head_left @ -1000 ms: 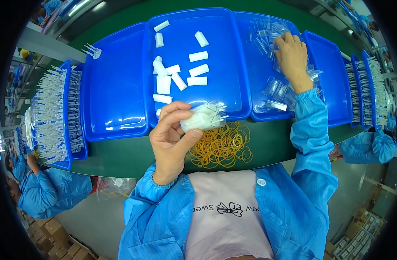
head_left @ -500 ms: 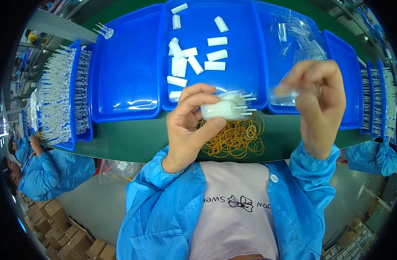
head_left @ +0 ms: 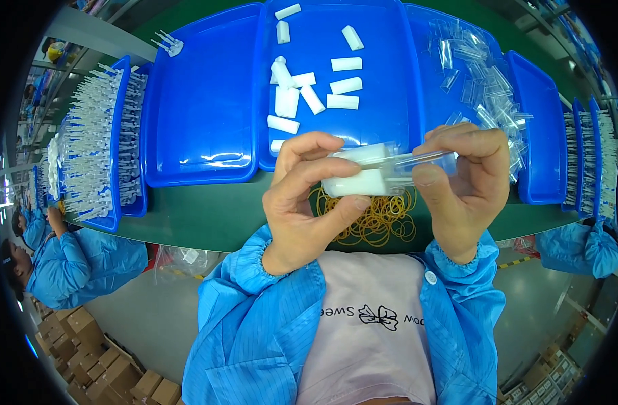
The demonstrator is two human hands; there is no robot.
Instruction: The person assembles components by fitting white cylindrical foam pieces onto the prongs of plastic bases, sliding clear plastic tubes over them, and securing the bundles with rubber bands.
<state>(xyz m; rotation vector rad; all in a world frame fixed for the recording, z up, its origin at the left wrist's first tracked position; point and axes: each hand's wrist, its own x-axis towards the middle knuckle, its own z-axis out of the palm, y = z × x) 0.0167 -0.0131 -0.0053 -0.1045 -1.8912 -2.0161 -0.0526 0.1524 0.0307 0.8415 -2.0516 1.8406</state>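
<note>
Now the left hand (head_left: 305, 206) pinches a clear-plastic-sheathed bundle of white blocks (head_left: 363, 182) between thumb and fingers, while the right hand (head_left: 468, 185) pinches a long transparent plastic piece (head_left: 406, 160) at its right end, above yellow rubber bands (head_left: 383, 229) heaped on the green tabletop (head_left: 208, 206), near a blue plastic tray (head_left: 384, 47) of loose white prisms (head_left: 343, 102).
</note>
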